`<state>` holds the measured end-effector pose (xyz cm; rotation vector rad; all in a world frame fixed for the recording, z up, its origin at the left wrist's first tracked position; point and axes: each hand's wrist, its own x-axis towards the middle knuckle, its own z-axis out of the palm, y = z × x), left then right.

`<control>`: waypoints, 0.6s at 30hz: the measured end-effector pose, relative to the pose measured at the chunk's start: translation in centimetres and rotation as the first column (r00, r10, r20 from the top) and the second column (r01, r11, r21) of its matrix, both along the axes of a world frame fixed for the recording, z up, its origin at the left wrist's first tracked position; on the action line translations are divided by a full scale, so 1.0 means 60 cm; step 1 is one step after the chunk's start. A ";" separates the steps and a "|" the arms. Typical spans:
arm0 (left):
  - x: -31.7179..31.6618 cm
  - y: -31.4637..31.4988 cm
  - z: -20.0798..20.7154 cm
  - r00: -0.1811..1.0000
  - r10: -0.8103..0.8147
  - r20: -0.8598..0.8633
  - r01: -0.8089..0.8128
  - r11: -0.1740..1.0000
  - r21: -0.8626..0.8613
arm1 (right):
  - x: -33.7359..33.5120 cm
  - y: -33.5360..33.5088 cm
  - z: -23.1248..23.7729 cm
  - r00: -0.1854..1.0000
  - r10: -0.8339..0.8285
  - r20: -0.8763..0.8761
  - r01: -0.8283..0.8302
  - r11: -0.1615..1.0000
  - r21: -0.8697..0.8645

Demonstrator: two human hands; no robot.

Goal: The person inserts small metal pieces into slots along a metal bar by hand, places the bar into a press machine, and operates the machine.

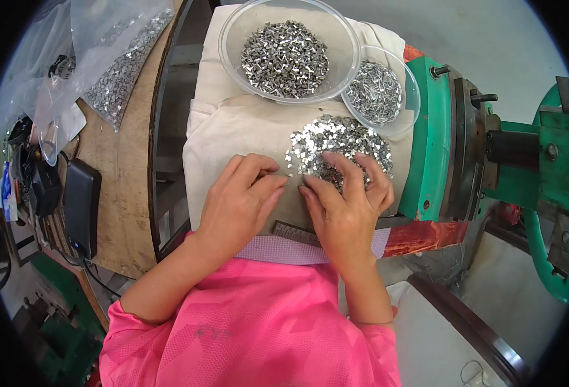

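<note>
Over the beige cloth (pixel 229 129), my left hand (pixel 236 197) is pinched, thumb against forefinger; what is between the tips is too small to make out. Just to its right, my right hand (pixel 349 209) also brings thumb and forefinger together, while its other fingers rest on a heap of small flat shiny metal pieces (pixel 316 138). Whatever its pinch holds is hidden. A few loose pieces lie between the hands. Beyond the heap stand a large clear tub (pixel 226 48) of small headed metal parts (pixel 284 58) and a smaller clear tub (pixel 415 106) of thin metal pins (pixel 376 90).
A steel ruler (pixel 294 232) lies near the cloth's front edge. A green machine vise (pixel 429 142) borders the right side. On the left, a wooden table (pixel 126 187) bears a clear bag of metal pieces (pixel 126 71), a black adapter (pixel 82 200) and tangled cables.
</note>
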<state>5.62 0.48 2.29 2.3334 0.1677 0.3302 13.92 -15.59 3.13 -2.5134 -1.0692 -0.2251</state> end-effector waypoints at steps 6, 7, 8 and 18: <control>0.002 -0.005 -0.008 1.000 0.006 0.028 -0.008 0.997 0.071 | -0.010 -0.005 -0.008 0.999 -0.019 -0.032 0.019 0.999 0.026; 0.002 -0.004 -0.009 1.000 0.003 0.025 -0.005 0.998 0.069 | -0.009 -0.003 -0.005 0.998 -0.027 -0.052 0.029 0.999 0.043; 0.002 -0.003 -0.008 1.000 0.006 0.028 -0.008 0.998 0.069 | -0.009 -0.003 -0.002 0.997 -0.033 -0.073 0.037 0.998 0.060; -0.008 0.005 0.006 0.999 -0.041 0.004 0.041 0.997 0.065 | -0.030 -0.015 -0.006 0.993 -0.026 -0.111 0.033 0.997 0.064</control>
